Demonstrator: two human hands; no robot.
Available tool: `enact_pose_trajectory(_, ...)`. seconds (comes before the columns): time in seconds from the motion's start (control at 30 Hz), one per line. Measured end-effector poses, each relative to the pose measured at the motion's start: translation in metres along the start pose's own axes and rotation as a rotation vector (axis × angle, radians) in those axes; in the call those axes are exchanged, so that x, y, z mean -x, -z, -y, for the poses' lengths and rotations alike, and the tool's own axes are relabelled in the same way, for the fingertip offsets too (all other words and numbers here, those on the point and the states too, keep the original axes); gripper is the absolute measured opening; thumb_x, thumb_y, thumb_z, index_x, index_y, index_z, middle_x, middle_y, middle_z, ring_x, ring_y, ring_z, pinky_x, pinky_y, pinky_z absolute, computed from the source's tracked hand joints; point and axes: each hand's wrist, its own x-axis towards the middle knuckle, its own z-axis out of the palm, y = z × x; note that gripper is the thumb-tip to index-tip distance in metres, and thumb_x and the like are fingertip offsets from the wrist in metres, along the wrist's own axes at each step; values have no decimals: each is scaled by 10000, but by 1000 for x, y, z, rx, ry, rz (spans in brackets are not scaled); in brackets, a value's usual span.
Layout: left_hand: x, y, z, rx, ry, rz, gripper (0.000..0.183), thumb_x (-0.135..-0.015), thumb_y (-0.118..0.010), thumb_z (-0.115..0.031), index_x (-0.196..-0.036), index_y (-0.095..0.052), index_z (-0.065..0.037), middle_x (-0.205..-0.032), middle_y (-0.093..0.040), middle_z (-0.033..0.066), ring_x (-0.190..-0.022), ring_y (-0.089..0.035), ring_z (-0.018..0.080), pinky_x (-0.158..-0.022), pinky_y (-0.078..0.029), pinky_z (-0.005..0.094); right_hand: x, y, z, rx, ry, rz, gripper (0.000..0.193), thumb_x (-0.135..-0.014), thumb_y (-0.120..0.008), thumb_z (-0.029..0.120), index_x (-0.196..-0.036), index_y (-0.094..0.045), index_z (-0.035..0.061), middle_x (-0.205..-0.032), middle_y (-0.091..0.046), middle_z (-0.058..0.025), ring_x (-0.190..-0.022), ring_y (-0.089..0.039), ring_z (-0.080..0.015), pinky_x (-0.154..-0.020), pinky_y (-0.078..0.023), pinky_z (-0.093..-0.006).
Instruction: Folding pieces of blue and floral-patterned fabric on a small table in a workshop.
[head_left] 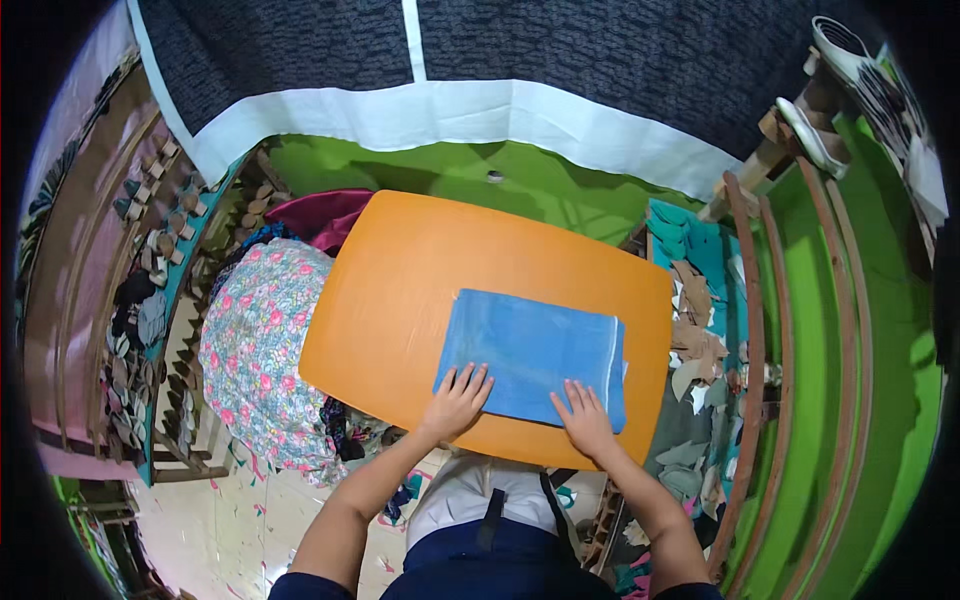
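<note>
A blue rectangular piece of cloth (pixel 530 350), seemingly folded, lies flat on the orange table (pixel 400 270), with a pale line running along its right side. My left hand (pixel 459 402) rests at the cloth's lower left corner, fingers spread and palm down. Near its lower right part, my right hand (pixel 585 420) lies flat with fingers apart. Neither hand grips anything. A sliver of something whitish shows from under the cloth's right edge.
Left of the table bulges a large floral cloth bundle (pixel 262 350), beside a maroon cloth (pixel 325 215). Wooden racks with shoe-like pieces (pixel 150 260) stand further left. On the right are cut scraps (pixel 695 340) and wooden rails (pixel 745 380). A dark curtain (pixel 580 60) hangs behind.
</note>
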Motion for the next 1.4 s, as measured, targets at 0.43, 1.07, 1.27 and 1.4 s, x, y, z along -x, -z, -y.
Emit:
enact_pose_trajectory(0.43, -49, 94, 38, 744, 253, -243, 252, -780, -590, -193, -990, -550, -59, -833, -610, 141, -787, -587, 297, -656, -472, 356, -45, 116, -100, -283, -256, -527, 267, -573, -645, 91, -834, -597, 68, -772, -596, -73, -730, -571, -247, -650, -426, -352)
enact_pose_trajectory(1.07, 32, 3, 47, 684, 686, 17, 422, -725, -574, -126, -1125, -473, -38, -1179, -451, 165, -1048, -458, 339, -868, -392, 393, -190, 38, -6, -431, 31, -103, 424, -783, -539, 325, -1125, -511, 77, -1154, -480, -150, -1125, -411, -299, -973, -239, -524)
enact_pose_trajectory(1.27, 31, 38, 47, 369, -2, 259, 676, -650, -592, -141, -1278, -349, -93, -1351, -308, 107, -1224, -321, 269, -989, -278, 437, -103, 22, 84, -446, 17, 98, 794, -738, -534, 511, -1322, -264, 45, -1344, -247, -229, -1269, -216, -336, -992, -148, -572)
enact_pose_trajectory(1.4, 16, 27, 50, 303, -179, 212, 808, -639, -665, -312, -1318, -285, -92, -1387, -247, 96, -1258, -259, 290, -1014, -228, 447, -76, 22, 103, -470, -86, 194, 961, -653, -599, 536, -1357, -165, 44, -1366, -174, -257, -1291, -160, -350, -998, -124, -568)
